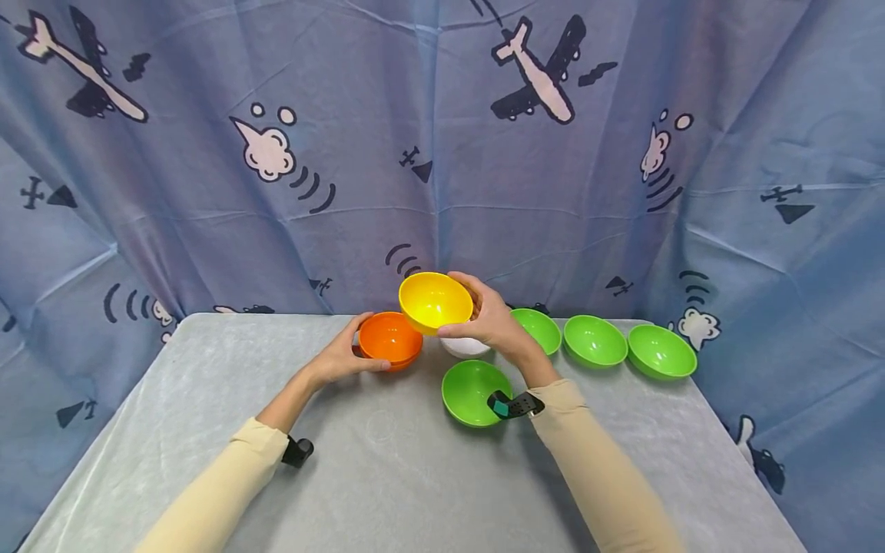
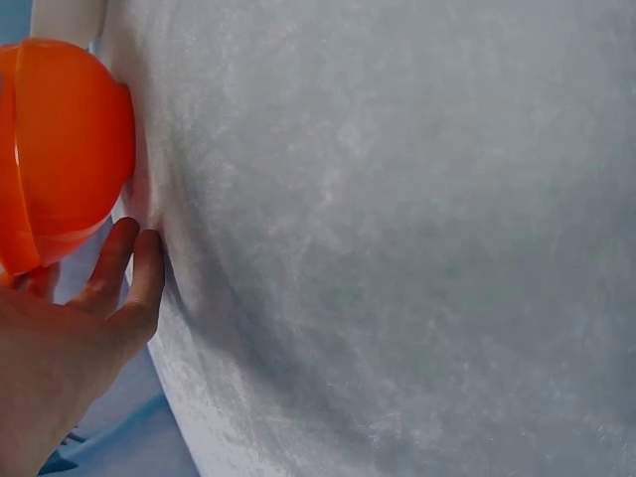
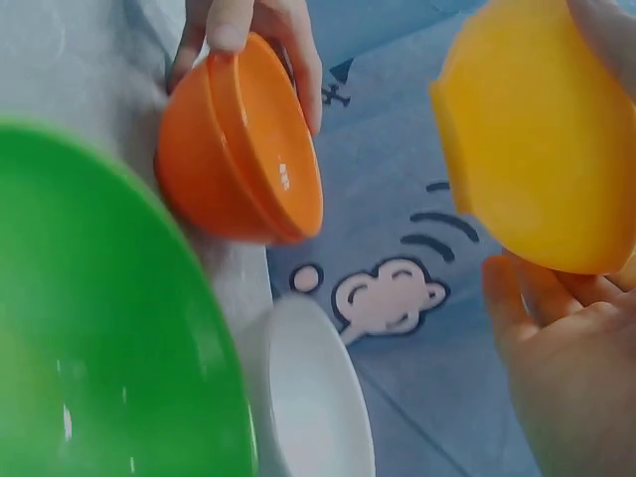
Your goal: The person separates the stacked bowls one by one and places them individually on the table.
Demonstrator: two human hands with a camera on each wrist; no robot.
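Note:
In the head view my right hand [image 1: 487,313] holds a yellow bowl [image 1: 434,301] by its right side, raised above the table. The right wrist view shows the underside of this yellow bowl [image 3: 542,139], fingers beneath and thumb against it. My left hand [image 1: 342,355] grips a stack of orange bowls [image 1: 390,338] at the left, thumb at the near rim. A doubled rim on the orange bowls [image 3: 234,149] shows one nested in another. Partly hidden under the yellow bowl and right hand is a white bowl [image 1: 465,348]. Nearer stands a green bowl [image 1: 473,392], partly covered by the right wrist strap.
Along the back right of the table [image 1: 387,491] stand more green bowls in a row: one [image 1: 535,330] partly behind the right hand, a middle one [image 1: 594,340] and a right one [image 1: 661,351]. A blue patterned curtain [image 1: 346,153] hangs behind the table's back edge.

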